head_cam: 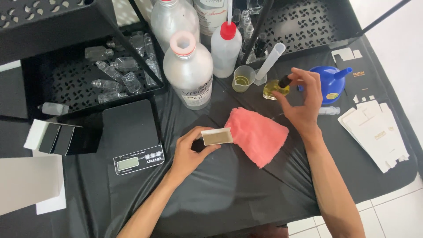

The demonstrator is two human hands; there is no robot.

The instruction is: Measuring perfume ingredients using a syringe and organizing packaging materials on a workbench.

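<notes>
My left hand (188, 149) holds a small open white box (217, 136) with a dark object under it, just above the black cloth-covered table (229, 189). A pink cloth (257, 134) lies right beside the box. My right hand (304, 99) pinches the black bulb of a dropper (284, 81) set in a small glass vessel of yellow liquid (275, 90).
A black kitchen scale (132, 136) sits at left. Behind stand large plastic bottles (189, 70), a red-capped squeeze bottle (225, 46), a small beaker (242, 78), a measuring cylinder (271, 61) and a blue funnel (332, 81). A black tray (57, 83) holds several empty glass vials. Flat white cartons (376, 132) lie at right.
</notes>
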